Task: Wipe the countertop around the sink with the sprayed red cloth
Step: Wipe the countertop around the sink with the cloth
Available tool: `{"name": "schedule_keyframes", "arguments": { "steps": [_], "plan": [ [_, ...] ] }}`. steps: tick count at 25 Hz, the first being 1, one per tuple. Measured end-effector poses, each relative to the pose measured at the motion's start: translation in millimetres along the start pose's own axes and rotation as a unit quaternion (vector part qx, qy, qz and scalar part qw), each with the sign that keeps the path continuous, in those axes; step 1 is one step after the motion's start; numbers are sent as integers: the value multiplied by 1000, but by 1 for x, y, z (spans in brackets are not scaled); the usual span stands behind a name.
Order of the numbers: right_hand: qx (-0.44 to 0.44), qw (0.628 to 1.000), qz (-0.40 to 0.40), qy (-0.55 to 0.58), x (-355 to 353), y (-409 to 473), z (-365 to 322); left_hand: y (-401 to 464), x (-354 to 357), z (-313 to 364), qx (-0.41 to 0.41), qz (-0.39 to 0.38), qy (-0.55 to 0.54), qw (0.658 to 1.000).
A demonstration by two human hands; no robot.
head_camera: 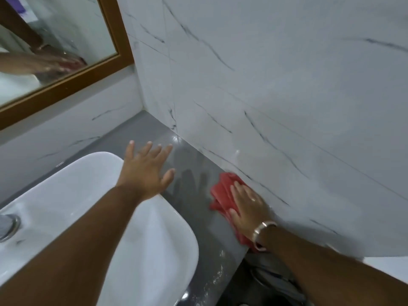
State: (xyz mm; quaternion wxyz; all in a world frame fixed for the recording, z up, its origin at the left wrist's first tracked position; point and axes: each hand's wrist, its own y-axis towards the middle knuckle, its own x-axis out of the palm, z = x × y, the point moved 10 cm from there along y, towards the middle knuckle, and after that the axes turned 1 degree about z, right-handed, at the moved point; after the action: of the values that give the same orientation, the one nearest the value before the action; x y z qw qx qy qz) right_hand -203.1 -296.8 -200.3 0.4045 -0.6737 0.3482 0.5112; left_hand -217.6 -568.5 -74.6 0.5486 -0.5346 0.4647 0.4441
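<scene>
The red cloth [221, 193] lies bunched on the grey countertop [194, 171], right of the white sink [92, 188] and against the marble wall. My right hand [248, 204] presses flat on the cloth with fingers extended; a bracelet circles that wrist. My left hand [145, 168] hovers open, fingers spread, over the sink's far right rim and the counter, holding nothing. The glossy counter shows wet streaks between the two hands.
A chrome drain [7, 224] sits in the sink at the left edge. A wood-framed mirror [72, 78] hangs at upper left. White marble wall tiles [265, 96] bound the counter behind and to the right. The counter's front edge [238, 259] drops to a dark floor.
</scene>
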Motion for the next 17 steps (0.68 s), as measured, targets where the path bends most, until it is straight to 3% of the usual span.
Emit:
{"name": "schedule_keyframes", "arguments": {
  "steps": [4,8,12,15,17],
  "plan": [
    [-27,997,-43,-50,10,-41,32,-3,4,3,-40,32,-9,999],
    [-94,993,-23,-66,4,53,-38,10,11,-6,-42,45,-40,997],
    [-33,999,-3,-20,-6,141,-94,11,13,-10,-48,46,-45,997],
    [-143,988,-27,-56,13,70,-85,10,12,-10,-42,41,-48,997],
    [-186,981,-26,-55,18,1,-38,11,12,-11,-36,47,-47,997]
  ]
}}
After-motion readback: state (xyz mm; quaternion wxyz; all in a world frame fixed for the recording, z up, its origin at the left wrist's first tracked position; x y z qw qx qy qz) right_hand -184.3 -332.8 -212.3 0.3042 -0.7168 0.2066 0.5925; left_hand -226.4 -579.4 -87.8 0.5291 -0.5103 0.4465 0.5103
